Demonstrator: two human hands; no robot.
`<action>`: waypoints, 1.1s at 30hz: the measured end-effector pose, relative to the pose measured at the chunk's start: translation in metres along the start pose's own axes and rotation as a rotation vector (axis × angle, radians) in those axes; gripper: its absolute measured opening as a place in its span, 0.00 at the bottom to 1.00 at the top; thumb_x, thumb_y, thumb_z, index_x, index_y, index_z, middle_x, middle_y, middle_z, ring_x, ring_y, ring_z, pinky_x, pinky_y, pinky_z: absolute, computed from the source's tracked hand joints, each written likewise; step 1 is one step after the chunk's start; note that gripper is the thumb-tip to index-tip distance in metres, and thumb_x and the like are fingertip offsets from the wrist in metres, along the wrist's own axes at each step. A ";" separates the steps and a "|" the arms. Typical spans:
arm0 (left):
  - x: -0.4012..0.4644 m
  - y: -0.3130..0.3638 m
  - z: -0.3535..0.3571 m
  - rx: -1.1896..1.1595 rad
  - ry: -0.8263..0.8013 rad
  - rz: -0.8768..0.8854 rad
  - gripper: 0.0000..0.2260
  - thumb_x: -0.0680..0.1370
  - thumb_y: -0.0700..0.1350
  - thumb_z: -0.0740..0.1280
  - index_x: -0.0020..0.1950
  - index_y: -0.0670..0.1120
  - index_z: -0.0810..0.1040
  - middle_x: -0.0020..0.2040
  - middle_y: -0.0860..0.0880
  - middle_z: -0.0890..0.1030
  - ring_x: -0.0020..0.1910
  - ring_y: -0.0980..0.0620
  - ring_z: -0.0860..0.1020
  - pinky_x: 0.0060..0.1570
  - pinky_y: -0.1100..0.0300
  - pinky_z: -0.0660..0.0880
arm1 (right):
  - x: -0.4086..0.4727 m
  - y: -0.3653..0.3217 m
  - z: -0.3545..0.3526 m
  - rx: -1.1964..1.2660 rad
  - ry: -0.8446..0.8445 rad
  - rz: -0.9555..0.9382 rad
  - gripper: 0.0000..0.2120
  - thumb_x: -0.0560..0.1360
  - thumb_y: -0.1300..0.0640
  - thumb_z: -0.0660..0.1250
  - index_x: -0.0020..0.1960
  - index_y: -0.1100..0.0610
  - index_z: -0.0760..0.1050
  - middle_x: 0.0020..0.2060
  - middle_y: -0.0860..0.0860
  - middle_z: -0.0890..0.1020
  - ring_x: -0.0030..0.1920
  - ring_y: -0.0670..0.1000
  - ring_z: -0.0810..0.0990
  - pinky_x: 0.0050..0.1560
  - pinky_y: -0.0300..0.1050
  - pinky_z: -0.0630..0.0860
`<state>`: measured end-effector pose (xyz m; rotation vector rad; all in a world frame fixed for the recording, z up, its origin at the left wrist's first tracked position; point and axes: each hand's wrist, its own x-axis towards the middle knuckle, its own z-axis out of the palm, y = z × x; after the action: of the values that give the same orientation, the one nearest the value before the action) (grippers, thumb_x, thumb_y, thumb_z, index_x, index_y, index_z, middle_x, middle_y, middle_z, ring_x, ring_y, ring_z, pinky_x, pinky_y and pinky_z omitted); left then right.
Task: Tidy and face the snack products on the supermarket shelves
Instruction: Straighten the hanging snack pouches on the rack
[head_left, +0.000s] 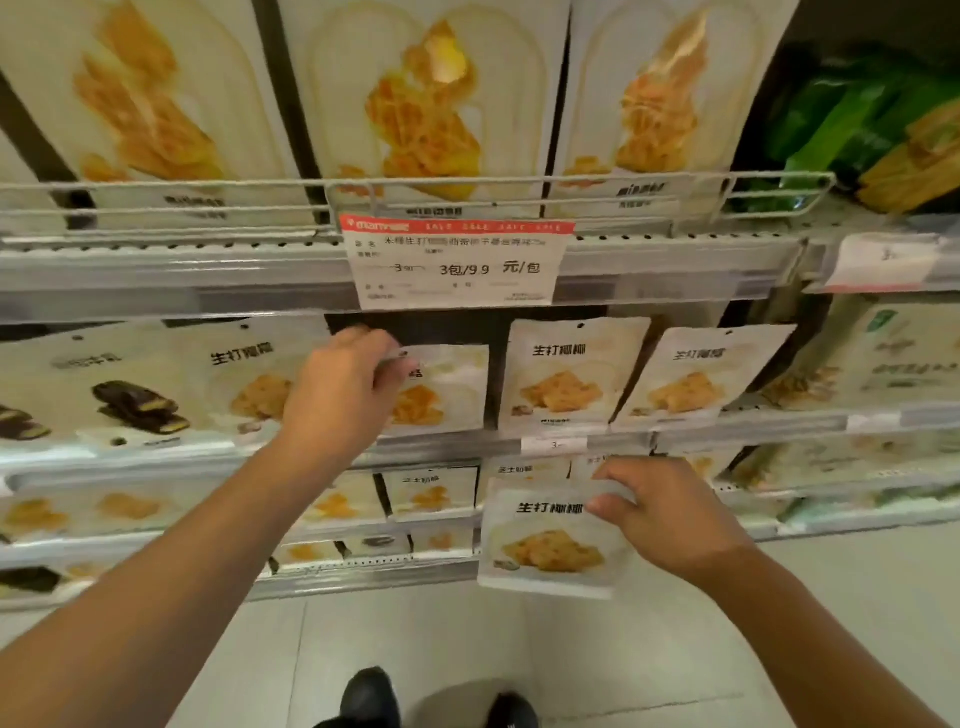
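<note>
At shelf | left hand (340, 387) pinches upright pouch (441, 387) | right hand (662, 512) grips upright packet (550, 540)

I am standing in a supermarket aisle, facing tiered metal shelves (156, 270) that are carrying rows of identical white snack pouches (563, 374). A sale price tag (457, 265) with a red header is hanging from the shelf rail, a smaller label (553, 445) is sitting on the rail below, and wire guards (519, 182) are fronting the larger bags (426, 104) above.
</note>
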<state>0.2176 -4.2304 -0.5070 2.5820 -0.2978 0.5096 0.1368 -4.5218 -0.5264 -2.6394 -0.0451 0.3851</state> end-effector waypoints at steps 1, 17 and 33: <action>-0.007 0.002 -0.008 0.001 0.041 -0.007 0.05 0.78 0.44 0.68 0.43 0.44 0.79 0.39 0.51 0.75 0.35 0.52 0.72 0.32 0.66 0.64 | 0.008 -0.002 -0.005 -0.003 -0.010 -0.050 0.03 0.77 0.47 0.66 0.47 0.45 0.78 0.42 0.43 0.81 0.44 0.44 0.78 0.46 0.42 0.74; -0.145 -0.050 -0.078 0.122 0.131 -0.466 0.04 0.74 0.36 0.71 0.39 0.43 0.81 0.35 0.50 0.76 0.35 0.49 0.73 0.32 0.59 0.66 | 0.115 -0.113 -0.005 0.028 0.102 -0.443 0.07 0.75 0.49 0.68 0.39 0.40 0.75 0.36 0.44 0.81 0.37 0.44 0.78 0.35 0.38 0.68; -0.153 -0.079 -0.069 0.030 0.086 -0.513 0.08 0.76 0.46 0.70 0.39 0.45 0.79 0.34 0.54 0.74 0.34 0.55 0.71 0.31 0.60 0.67 | 0.139 -0.131 0.000 -0.201 0.355 -0.331 0.14 0.78 0.55 0.65 0.45 0.65 0.80 0.31 0.57 0.78 0.36 0.59 0.77 0.43 0.50 0.77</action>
<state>0.0811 -4.1105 -0.5460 2.5204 0.3968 0.4310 0.2749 -4.3922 -0.5033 -2.7878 -0.4182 -0.2093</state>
